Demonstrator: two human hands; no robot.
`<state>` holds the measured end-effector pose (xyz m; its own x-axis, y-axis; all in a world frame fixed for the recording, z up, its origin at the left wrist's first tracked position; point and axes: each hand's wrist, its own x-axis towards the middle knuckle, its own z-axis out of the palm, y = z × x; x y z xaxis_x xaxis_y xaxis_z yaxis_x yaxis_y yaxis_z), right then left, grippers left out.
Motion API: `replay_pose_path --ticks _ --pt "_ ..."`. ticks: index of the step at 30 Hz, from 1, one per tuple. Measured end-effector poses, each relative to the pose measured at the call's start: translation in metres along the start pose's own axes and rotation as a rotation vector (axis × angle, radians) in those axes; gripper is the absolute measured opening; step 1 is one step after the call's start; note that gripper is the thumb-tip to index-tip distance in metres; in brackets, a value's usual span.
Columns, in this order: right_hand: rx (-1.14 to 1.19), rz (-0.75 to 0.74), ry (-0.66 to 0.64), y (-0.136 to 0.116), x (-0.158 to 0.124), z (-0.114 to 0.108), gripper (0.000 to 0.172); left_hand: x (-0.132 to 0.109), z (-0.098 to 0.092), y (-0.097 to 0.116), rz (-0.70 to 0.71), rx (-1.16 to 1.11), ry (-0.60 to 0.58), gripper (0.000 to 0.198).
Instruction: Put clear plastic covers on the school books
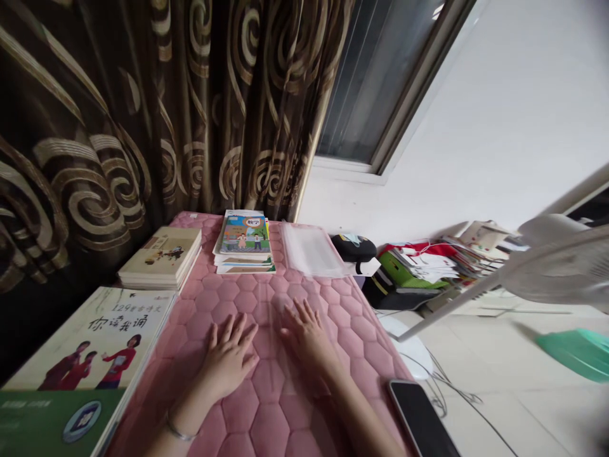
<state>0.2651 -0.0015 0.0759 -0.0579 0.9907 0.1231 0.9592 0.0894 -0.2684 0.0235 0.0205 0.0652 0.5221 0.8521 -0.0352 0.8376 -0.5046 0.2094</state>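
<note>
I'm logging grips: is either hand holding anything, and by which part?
Nothing is held: left hand and right hand spread flat, the right over a clear plastic sheet.

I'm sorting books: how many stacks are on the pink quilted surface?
3: the green-and-white stack at near left, the beige stack just beyond it, and the maths-topped stack near the far end.

Soft indoor light, wall (514,101) bright, curtain (190,127) dim, small glare on window (375,76); edges stretched, fan (556,260) blurred
</note>
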Motion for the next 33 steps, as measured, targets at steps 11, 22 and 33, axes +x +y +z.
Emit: replay_pose_path --ticks 11,22,33 --pt "-0.052 0.026 -0.118 0.002 -0.005 0.012 0.06 0.032 -0.008 0.047 0.041 0.02 0.066 0.058" --pt "-0.076 0.019 -0.111 0.003 -0.006 0.014 0.06 0.026 -0.008 0.034 0.038 -0.007 0.002 0.064" --pt "-0.079 0.046 -0.197 0.003 -0.003 0.011 0.061 0.017 0.006 -0.014 0.02 0.081 0.152 0.06"
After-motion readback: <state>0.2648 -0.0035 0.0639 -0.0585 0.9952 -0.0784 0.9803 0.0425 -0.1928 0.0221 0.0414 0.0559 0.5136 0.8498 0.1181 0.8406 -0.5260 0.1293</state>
